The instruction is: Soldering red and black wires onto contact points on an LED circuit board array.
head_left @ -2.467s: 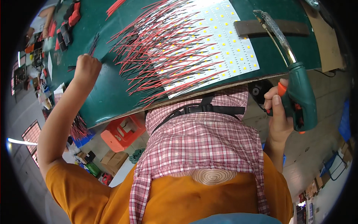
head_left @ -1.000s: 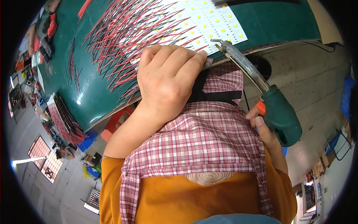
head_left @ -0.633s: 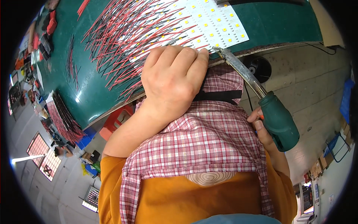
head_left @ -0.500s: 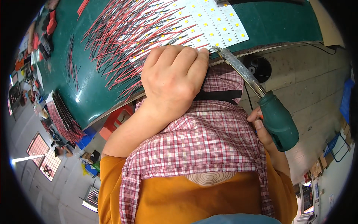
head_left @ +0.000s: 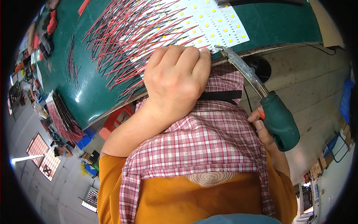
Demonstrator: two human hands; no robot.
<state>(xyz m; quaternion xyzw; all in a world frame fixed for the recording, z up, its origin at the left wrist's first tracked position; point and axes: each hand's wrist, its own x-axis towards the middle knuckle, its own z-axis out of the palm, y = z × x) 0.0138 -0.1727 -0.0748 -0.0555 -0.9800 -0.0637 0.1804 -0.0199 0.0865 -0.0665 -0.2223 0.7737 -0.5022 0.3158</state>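
Observation:
My left hand (head_left: 176, 76) rests at the near edge of the white LED board (head_left: 220, 28), fingers curled closed. What its fingertips hold is hidden below the knuckles; one red wire end pokes out beside the index finger. Many red and black wires (head_left: 123, 41) fan leftward over the board, which carries rows of small yellow LEDs. In my right hand (head_left: 263, 128) is a soldering iron (head_left: 280, 121) with a thick green handle, fingers wrapped round it from below. The iron's metal shaft slants up and left, and its tip is at the board's near edge, just right of my left hand.
The green tabletop (head_left: 294, 26) has a curved near edge. Loose wires (head_left: 71, 63) lie to the left, and a wire bundle (head_left: 65, 117) sits by the left edge. Below the table are a red stool (head_left: 115, 121) and a dark round object (head_left: 261, 69). Another person (head_left: 63, 151) is far left.
The board, my left hand and the soldering iron have shifted very slightly to the right. Both hands keep the same closed pose.

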